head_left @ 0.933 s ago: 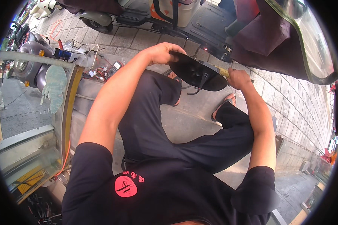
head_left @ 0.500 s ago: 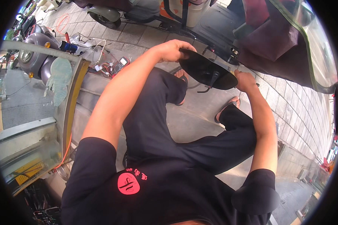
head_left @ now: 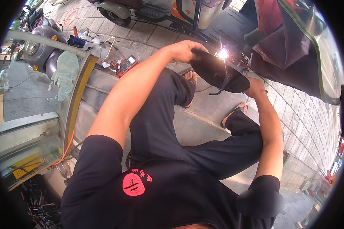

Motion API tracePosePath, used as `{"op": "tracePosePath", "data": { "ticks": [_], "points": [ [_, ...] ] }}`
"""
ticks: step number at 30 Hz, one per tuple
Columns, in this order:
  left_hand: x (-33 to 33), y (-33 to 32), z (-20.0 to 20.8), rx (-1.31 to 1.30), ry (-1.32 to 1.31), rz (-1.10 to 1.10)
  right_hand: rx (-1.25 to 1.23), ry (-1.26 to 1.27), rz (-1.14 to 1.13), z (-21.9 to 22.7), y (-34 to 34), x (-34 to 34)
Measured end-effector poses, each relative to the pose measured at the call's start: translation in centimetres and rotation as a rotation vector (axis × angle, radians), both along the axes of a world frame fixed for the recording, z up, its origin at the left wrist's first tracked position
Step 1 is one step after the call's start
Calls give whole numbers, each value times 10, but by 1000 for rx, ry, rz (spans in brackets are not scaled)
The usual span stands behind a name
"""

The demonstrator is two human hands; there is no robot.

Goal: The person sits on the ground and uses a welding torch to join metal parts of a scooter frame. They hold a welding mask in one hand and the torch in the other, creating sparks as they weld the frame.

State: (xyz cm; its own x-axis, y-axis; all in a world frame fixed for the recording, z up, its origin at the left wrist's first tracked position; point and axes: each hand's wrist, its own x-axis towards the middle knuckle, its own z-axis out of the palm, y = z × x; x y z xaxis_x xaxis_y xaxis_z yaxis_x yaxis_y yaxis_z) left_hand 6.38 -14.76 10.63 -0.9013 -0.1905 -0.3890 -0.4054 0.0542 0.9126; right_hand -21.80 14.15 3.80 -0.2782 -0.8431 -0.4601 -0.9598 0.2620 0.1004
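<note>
A dark, curved hand-held welding shield (head_left: 214,74) is in front of me, tilted, with a small black bent handle on its near face. My left hand (head_left: 182,51) is closed on the shield's left end. Beyond its upper edge a bright welding arc (head_left: 222,54) glows against the black metal frame of a parked vehicle (head_left: 197,17). At the shield's right end, my right hand (head_left: 255,88) is closed around a welding electrode holder, mostly hidden by the fingers and the shield; a dark tip shows past the hand.
A red multimeter (head_left: 128,65) lies left among loose wires, near a blue-black cylindrical tool (head_left: 76,41). A grey scooter (head_left: 38,45) stands behind a glass-sided case with a yellowish edge (head_left: 82,80). Dark maroon fabric (head_left: 283,49) hangs from the vehicle at right. My sandalled feet (head_left: 189,78) rest on the concrete step.
A bright arc has appeared behind the shield where there was none. The shield and both hands have shifted slightly right in the picture, along with the whole view.
</note>
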Motion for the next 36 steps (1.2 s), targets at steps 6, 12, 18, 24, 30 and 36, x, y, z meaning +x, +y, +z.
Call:
{"op": "tracePosePath", "data": {
  "ticks": [6, 12, 18, 24, 30, 36],
  "points": [
    [2, -7, -11, -3, -16, -3, 157, -23, -82, 17, -10, 10],
    [3, -4, 0, -21, -2, -5, -128, -79, 88, 7, 15, 1],
    [7, -4, -1, -104, -81, -60, -7, -33, 56, 8, 14, 0],
    [5, -2, 0, -45, -110, -53, -22, -27, 14, 11, 14, 0],
    [6, 0, 3, -23, -94, -41, -21, -32, -6, 15, 11, 2],
    [5, -1, 0, -20, -78, -36, -24, -17, -9, 14, 12, 2]
  ]
}}
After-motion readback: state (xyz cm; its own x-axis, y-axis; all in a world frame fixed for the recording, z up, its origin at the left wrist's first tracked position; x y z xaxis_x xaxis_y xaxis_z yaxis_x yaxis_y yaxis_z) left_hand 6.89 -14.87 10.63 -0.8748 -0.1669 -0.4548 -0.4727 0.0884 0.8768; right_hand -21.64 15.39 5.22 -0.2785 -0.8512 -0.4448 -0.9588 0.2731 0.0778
